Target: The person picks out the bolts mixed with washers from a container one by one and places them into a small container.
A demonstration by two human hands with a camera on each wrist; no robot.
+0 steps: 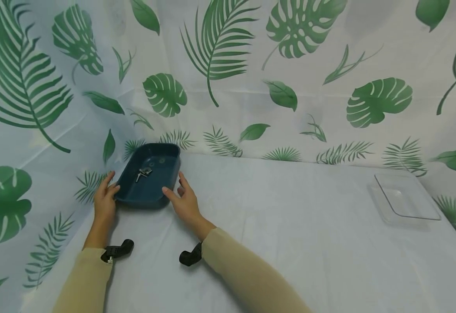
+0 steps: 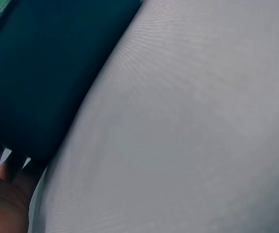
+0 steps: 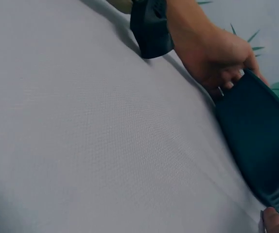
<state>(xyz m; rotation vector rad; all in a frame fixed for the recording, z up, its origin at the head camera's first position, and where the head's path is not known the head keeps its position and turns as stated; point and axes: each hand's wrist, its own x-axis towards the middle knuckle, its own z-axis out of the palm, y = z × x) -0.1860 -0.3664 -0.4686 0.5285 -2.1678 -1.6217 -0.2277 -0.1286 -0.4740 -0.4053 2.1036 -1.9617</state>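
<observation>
A dark blue rectangular tray (image 1: 143,201) with raised sides is at the far left of the white-covered table. Inside it lie several small metal keys (image 1: 143,173) and a few round, coin-like pieces (image 1: 161,160). My left hand (image 1: 106,202) holds the tray's near left corner, thumb at the rim and fingers along the outside. On the opposite side, my right hand (image 1: 186,204) grips the near right part, its thumb at the rim. In the right wrist view the left hand (image 3: 219,56) shows at one corner, and the right thumb (image 3: 274,217) at another.
A clear glass dish (image 1: 408,198) stands at the far right of the table. A leaf-print curtain (image 1: 236,108) hangs along the back and the left side, close to the tray. Black wrist cameras (image 1: 117,251) sit on both sleeves.
</observation>
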